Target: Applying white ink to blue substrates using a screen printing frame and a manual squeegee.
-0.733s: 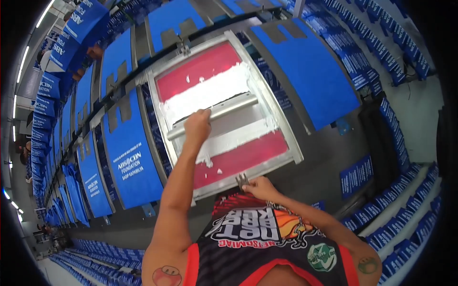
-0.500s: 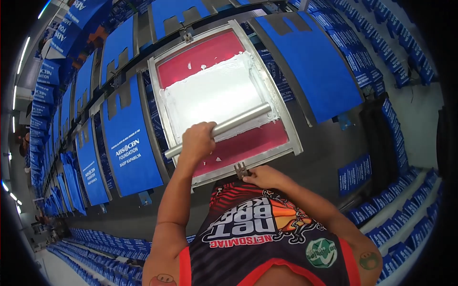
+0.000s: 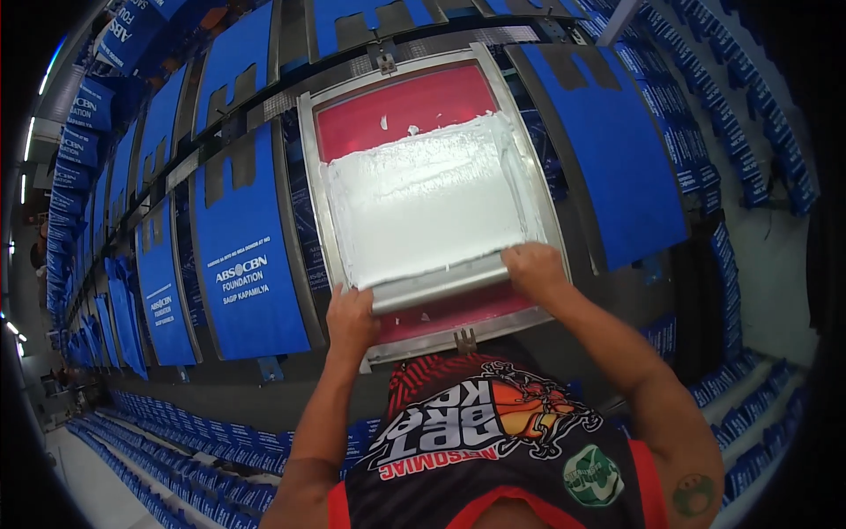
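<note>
Closest in, a dark sleeveless jersey with red trim (image 3: 546, 467), creased and soft; just past it, a small forked metal bracket (image 3: 465, 341). Left hand (image 3: 354, 319) and right hand (image 3: 536, 271) both have fingers curled tight on a long silver metal bar (image 3: 441, 288), one toward either end! It lies across the lower part of a rectangular pale metal frame (image 3: 520, 145). Beyond it spreads wet-looking white paste (image 3: 423, 203), ragged-edged against a smooth red sheet (image 3: 401, 110). Flat blue fabric panels (image 3: 608, 167) flank the frame.
</note>
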A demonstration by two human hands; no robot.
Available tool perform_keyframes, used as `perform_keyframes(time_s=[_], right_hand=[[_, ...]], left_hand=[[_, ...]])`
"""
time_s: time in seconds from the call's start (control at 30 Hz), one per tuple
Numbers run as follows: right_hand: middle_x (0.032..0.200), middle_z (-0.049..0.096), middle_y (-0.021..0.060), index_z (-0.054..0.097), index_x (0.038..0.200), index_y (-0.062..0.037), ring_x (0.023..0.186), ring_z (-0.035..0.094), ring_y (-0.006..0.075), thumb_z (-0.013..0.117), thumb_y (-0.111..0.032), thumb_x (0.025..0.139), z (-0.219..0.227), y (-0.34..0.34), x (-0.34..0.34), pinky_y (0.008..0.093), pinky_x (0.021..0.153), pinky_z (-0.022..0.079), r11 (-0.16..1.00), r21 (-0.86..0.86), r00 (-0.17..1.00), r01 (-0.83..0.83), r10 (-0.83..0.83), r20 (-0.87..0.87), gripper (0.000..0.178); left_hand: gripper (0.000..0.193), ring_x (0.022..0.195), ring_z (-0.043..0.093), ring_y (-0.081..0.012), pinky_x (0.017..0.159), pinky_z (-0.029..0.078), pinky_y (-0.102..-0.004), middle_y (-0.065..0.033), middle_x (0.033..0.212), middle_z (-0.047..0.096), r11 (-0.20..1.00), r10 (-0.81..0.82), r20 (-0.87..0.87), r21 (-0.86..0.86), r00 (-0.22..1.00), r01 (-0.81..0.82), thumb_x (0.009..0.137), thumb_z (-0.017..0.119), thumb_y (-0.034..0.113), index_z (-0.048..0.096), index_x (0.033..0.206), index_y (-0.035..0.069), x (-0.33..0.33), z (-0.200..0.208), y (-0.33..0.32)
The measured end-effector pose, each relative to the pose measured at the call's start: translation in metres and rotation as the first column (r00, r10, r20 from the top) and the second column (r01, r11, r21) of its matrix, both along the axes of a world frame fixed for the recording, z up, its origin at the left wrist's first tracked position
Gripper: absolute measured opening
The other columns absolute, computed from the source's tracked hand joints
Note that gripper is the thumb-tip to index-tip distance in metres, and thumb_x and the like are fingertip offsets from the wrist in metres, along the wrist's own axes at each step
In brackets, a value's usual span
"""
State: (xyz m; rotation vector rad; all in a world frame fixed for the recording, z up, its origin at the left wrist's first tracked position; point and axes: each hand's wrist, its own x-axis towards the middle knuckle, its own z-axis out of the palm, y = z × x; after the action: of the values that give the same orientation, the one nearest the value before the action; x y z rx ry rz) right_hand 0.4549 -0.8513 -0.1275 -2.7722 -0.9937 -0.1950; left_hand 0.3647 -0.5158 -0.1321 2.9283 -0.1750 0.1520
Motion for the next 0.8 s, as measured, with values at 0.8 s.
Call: perform_keyframes(time_s=[0.8], right_hand=[[0.081, 0.068, 0.0131, 0.066, 0.09, -0.0123, 0.078, 0.068, 0.0326, 0.06, -0.015, 0.074, 0.033, 0.053, 0.176, 0.0445, 0.066, 0.054, 0.965, -0.247, 0.985, 0.084, -0.118, -0.127, 0.017]], left_hand=[[0.023, 0.078, 0.065, -0.0371, 0.069, 0.052, -0.0466, -0.0192, 0.081, 0.067, 0.991, 0.087, -0.194, 0.115, 0.977, -0.065, 0.072, 0.072, 0.023, 0.065, 0.086, 0.006, 0.175, 0.049, 0.035]])
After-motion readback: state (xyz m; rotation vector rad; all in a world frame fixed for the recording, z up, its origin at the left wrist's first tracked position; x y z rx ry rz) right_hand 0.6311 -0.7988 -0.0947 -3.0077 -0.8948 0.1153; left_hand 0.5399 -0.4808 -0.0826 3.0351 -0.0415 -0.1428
